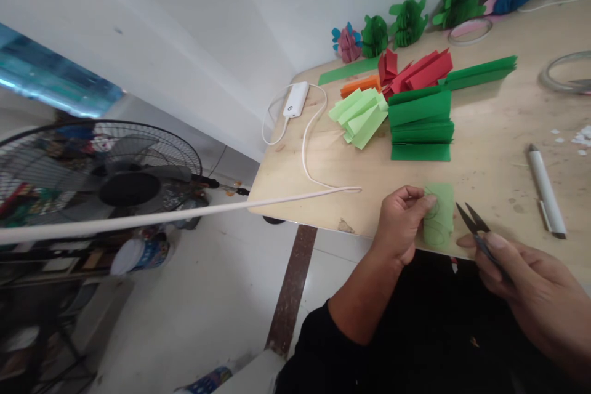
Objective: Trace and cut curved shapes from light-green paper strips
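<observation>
Between thumb and fingers, my left hand [404,218] pinches a small light green paper piece [444,212] by its left edge, near the table's front edge. Curved pencil-like outlines are drawn on that paper. Just to the right, my right hand [521,271] grips a pair of dark scissors [480,237]. Their blades are parted and point up and left, apart from the paper. Beyond my hands lie folded dark green paper [420,126] and folded light green paper [362,116].
Red folded paper [425,72] and an orange strip [361,85] lie farther back. A white power bank [297,99] trails a cable across the table's left side. At right are a marker [547,191] and tape roll [570,71]. A fan [129,191] stands left.
</observation>
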`<state>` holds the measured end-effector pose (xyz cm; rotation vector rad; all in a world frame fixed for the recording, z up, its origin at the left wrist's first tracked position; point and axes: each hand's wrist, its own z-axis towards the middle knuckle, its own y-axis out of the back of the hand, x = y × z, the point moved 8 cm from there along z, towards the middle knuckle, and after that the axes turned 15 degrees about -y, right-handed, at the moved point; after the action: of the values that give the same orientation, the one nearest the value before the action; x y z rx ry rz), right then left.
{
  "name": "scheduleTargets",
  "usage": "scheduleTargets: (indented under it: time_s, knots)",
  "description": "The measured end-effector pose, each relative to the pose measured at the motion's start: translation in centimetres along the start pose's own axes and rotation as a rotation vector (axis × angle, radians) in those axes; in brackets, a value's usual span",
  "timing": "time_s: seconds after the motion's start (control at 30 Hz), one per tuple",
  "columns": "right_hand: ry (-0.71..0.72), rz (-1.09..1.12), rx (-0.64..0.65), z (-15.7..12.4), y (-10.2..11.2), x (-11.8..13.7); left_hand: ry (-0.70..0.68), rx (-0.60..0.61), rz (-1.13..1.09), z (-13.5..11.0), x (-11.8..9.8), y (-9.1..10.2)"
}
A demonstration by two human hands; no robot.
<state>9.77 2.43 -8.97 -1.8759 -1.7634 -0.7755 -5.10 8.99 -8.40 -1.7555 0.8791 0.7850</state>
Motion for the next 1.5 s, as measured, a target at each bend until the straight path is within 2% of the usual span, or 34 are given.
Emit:
scheduleTargets:
  time_s: [0.4, 0.57, 0.8, 1.23, 1.5]
  knots:
    - [0.019, -0.021, -0.013, -0.6, -0.2, 1.1, -0.002, -0.009, -0.006, -0.1, -0.2, -0.1]
    - [-0.005, 0.004, -0.013, -0.4, -0.1, 0.6, 0.011, 0.012, -0.039, -0.4, -0.4, -0.5]
    - [-0.02, 0.037, -0.005, -0.2, 0.0, 0.1, -0.004, -0.028, -0.044, -0.2, -0.1, -0.1]
    - [-0.016, 0.068, 0.003, -0.1, -0.1, 0.0, 0.01, 0.02, -0.087, -0.8, -0.6, -0.9]
    - [-0.011, 0.053, 0.011, -0.3, -0.2, 0.1, -0.005, -0.029, -0.065, -0.4, -0.3, -0.2]
